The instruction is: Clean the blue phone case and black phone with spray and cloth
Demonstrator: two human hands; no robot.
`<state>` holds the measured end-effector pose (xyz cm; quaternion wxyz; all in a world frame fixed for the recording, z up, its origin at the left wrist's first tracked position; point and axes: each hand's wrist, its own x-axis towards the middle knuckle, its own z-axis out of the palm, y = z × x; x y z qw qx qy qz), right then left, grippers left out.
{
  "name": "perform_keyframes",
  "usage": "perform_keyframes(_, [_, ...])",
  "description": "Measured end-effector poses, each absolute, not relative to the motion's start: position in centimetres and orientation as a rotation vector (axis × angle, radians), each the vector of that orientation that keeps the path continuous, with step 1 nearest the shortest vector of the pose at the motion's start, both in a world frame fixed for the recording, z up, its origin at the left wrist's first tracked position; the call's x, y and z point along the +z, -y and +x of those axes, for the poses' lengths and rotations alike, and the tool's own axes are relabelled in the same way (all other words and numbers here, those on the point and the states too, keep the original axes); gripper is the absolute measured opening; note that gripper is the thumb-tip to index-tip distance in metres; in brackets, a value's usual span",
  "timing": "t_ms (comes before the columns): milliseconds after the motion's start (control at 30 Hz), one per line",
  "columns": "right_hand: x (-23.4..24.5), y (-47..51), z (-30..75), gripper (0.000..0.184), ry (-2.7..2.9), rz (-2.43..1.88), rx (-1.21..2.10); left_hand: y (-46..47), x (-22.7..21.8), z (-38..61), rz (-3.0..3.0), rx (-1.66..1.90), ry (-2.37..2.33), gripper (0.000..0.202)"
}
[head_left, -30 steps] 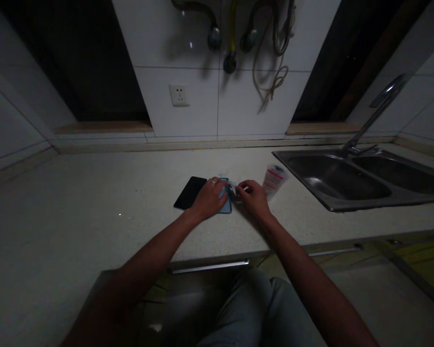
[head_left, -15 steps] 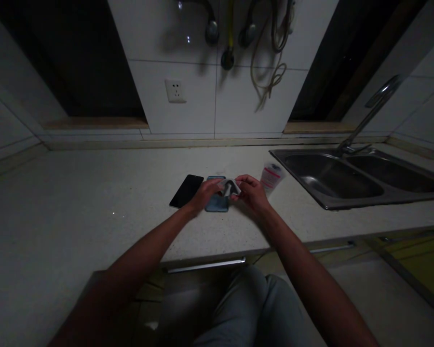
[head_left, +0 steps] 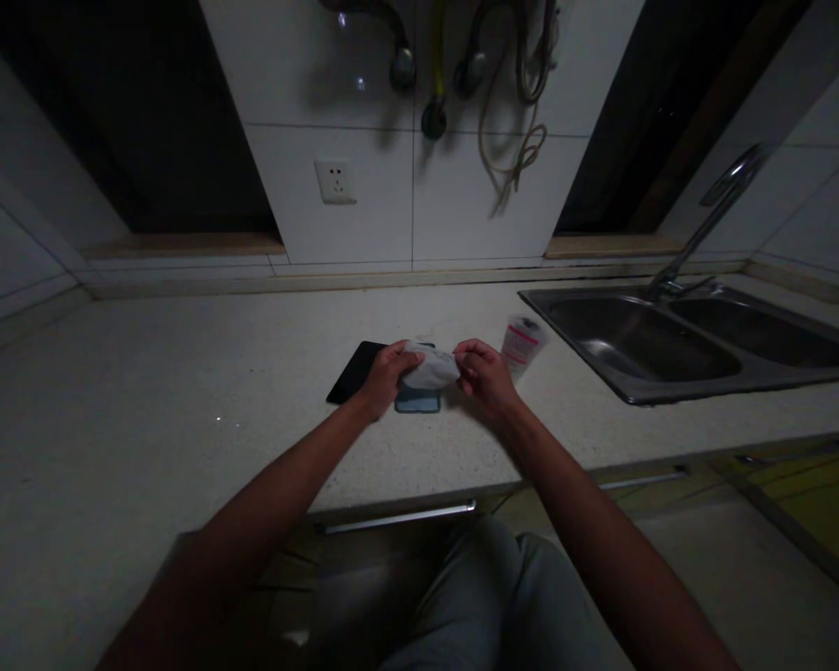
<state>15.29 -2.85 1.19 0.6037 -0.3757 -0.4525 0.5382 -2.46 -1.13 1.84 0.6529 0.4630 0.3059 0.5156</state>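
Observation:
A thin whitish wipe (head_left: 432,369), soft like tissue or cloth, is stretched between my two hands just above the counter. My left hand (head_left: 384,375) pinches its left end, thumb on top. At its right end, the fingertips of my right hand (head_left: 488,373) are closed on the edge. Below the wipe lies a blue-grey phone case (head_left: 418,403), its upper part mostly covered. A flat black phone (head_left: 350,373) rests to the left, partly behind my left hand. Beside my right hand stands a clear plastic cup (head_left: 521,345) with a red band.
A double steel sink (head_left: 625,391) with a tall tap (head_left: 706,224) is set into the pale counter (head_left: 182,373) on the right. The tiled wall behind has a socket (head_left: 336,182), pipes and a hanging cord (head_left: 514,168). A drawer handle (head_left: 398,517) runs below the front edge.
The wipe was bunched between my fingers and is now spread flatter and wider, covering more of the phone case. My hands stay in nearly the same place.

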Motion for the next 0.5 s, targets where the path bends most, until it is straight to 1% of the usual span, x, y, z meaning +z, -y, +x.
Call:
perform_keyframes(133, [1.12,2.86,15.23,0.023,1.064,-0.859,1.242,1.13,2.31,-2.42,0.911,1.152,-0.622,0.024])
perform_keyframes(300, [1.49,3.2,15.04,0.028,1.065,-0.823,1.279,1.63,2.86,-2.23,0.901,1.052,-0.516,0.029])
perform_keyframes(500, [1.55,3.26,15.04,0.036,1.098,-0.829,1.265,1.75,2.09,-1.86,0.917,0.959,-0.516,0.029])
